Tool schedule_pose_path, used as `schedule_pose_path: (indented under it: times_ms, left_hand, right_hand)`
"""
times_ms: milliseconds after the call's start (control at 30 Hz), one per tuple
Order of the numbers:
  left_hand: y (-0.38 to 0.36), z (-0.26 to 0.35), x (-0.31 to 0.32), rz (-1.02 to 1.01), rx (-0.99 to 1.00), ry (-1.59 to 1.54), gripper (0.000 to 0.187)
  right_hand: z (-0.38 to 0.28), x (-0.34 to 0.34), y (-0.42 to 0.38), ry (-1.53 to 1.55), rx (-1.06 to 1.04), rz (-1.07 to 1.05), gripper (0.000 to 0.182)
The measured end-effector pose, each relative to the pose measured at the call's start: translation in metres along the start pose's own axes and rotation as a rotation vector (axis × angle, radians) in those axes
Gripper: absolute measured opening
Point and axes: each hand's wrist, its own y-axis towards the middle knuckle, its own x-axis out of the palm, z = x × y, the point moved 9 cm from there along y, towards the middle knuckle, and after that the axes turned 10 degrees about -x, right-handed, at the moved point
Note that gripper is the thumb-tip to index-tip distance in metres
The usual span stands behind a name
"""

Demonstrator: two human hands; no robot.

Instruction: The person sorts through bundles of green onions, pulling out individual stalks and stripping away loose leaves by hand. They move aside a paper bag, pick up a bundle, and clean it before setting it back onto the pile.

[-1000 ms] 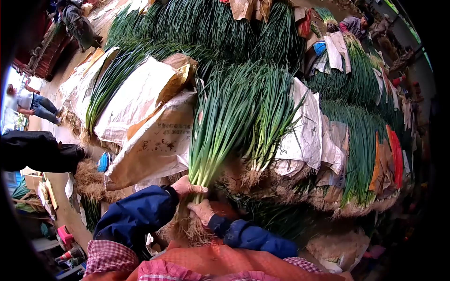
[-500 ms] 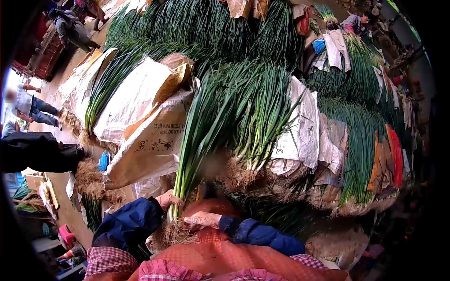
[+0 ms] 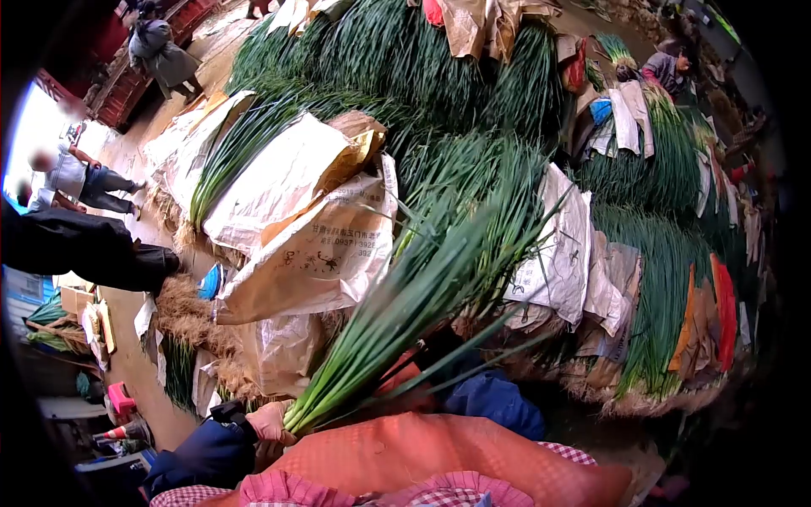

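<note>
My left hand (image 3: pixel 270 422) is closed around the lower stalks of a bunch of green onions (image 3: pixel 372 346) at the lower left of the middle. The bunch leans up and to the right, its long leaves fanning out and slightly blurred. Its root ends are hidden behind my hand and the orange cloth (image 3: pixel 456 456) over my lap. My right sleeve (image 3: pixel 498 404) shows beyond the leaves, but the right hand itself is hidden behind them. More green onions (image 3: pixel 481 177) lie heaped just past the held bunch.
Printed white sacks (image 3: pixel 325 237) cover part of the onion pile at the left, and another white sack (image 3: pixel 553 245) lies at the right. Root ends (image 3: pixel 190 317) stick out beside a dark-clothed leg (image 3: pixel 93 253). Several people stand or work in the background.
The bunch has tipped from upright to leaning right, and its roots have swung out of sight. My left hand moved down and left; my right hand left the roots and went behind the leaves.
</note>
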Motion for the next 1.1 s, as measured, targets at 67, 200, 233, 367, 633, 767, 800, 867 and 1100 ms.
schedule_pose_path:
  times_ms: [67, 200, 233, 367, 633, 767, 800, 867, 1100]
  left_hand:
    - [0.007, -0.048, 0.01, 0.099, -0.084, 0.196, 0.063]
    - [0.001, -0.015, 0.004, 0.248, -0.1, 0.46, 0.07]
    - [-0.008, 0.005, -0.002, 0.314, -0.123, 0.58, 0.07]
    - [-0.017, 0.067, -0.057, 0.511, -0.061, 0.866, 0.058]
    - [-0.051, 0.167, -0.236, 1.063, 0.468, 1.102, 0.04]
    - [-0.022, 0.159, -0.327, 1.086, 0.525, 1.057, 0.044]
    - [-0.006, 0.15, -0.349, 1.053, 0.519, 1.053, 0.045]
    - [0.02, 0.133, -0.385, 1.015, 0.491, 0.992, 0.044]
    - [0.134, 0.041, -0.471, 0.897, 0.243, 0.845, 0.053]
  right_hand:
    - [-0.022, 0.008, -0.018, -0.214, -0.013, -0.114, 0.05]
    - [-0.031, 0.044, -0.039, -0.522, -0.015, -0.356, 0.05]
    - [-0.03, 0.052, -0.04, -0.569, -0.021, -0.394, 0.05]
    - [-0.035, 0.067, -0.03, -0.634, -0.08, -0.391, 0.049]
    - [-0.089, 0.088, 0.031, -0.454, -0.398, -0.143, 0.048]
    - [-0.115, 0.112, 0.07, -0.281, -0.582, -0.043, 0.048]
    - [-0.119, 0.116, 0.081, -0.233, -0.622, -0.023, 0.047]
    - [-0.126, 0.127, 0.112, -0.123, -0.697, -0.022, 0.047]
    - [-0.144, 0.101, 0.187, 0.085, -0.682, 0.083, 0.038]
